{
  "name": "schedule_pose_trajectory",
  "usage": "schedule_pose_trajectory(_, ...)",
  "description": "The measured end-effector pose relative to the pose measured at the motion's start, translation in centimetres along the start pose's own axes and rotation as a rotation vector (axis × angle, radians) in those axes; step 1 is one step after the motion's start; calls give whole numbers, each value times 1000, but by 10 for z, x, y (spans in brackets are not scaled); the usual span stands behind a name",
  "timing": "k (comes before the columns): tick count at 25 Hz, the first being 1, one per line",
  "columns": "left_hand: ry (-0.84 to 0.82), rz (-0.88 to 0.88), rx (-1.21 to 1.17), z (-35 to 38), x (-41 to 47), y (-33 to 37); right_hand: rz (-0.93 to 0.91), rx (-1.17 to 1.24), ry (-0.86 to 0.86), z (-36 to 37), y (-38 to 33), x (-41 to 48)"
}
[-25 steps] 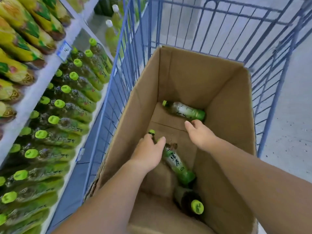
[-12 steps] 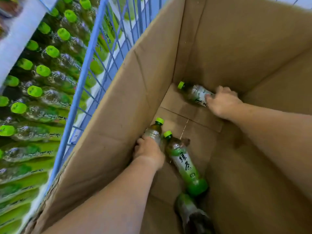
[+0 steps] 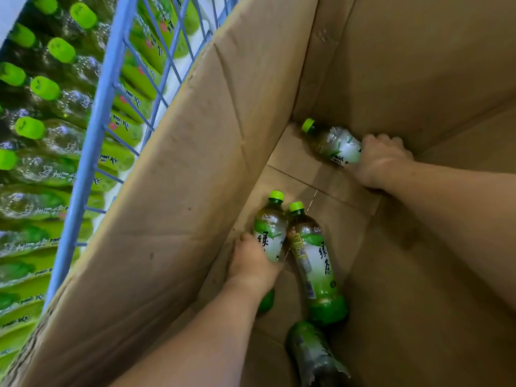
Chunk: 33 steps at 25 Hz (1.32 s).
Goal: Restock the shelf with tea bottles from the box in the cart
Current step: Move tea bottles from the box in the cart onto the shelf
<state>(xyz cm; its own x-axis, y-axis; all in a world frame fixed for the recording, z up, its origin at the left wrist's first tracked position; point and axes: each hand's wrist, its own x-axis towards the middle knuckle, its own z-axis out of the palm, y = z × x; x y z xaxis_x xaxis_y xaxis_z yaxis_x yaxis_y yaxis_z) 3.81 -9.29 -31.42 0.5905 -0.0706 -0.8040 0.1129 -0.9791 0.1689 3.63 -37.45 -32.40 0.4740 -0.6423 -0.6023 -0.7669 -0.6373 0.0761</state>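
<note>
Deep inside the cardboard box [image 3: 195, 191] lie several green-capped tea bottles. My left hand [image 3: 252, 265] is closed around one tea bottle [image 3: 269, 230] lying by the box's left wall. My right hand [image 3: 381, 160] grips a second tea bottle [image 3: 333, 142] at the far corner, cap pointing left. A third bottle [image 3: 312, 261] lies loose beside the left one, touching it. A fourth bottle [image 3: 315, 356] lies at the near bottom, partly cut off by the frame.
The blue wire cart wall [image 3: 95, 129] runs along the box's left side. Behind it the shelf [image 3: 44, 135] is packed with rows of green-capped tea bottles. The box's tall walls close in around both forearms.
Both hands reached down into the box and closed on bottles: the left on the one by the left wall, the right on the far one. My view has dropped closer.
</note>
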Motion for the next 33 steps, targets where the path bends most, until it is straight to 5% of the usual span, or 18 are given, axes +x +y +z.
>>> schedule_pose_trajectory(11, -54, -49, -65, -35, 4, 2, 155, 438, -230, 28, -16, -22)
schedule_pose_trajectory(19, -118, 28, -334, -66, -19, 32, 326, 1186, -544, 38, -16, -95)
schedule_pose_trajectory(25, -140, 106, -441, -99, -57, 39, 275, 1491, -493, 7, -24, -168)
schedule_pose_trajectory(33, -113, 270, -430, -144, -136, 29, 126, 1524, -254, -44, -12, -263)
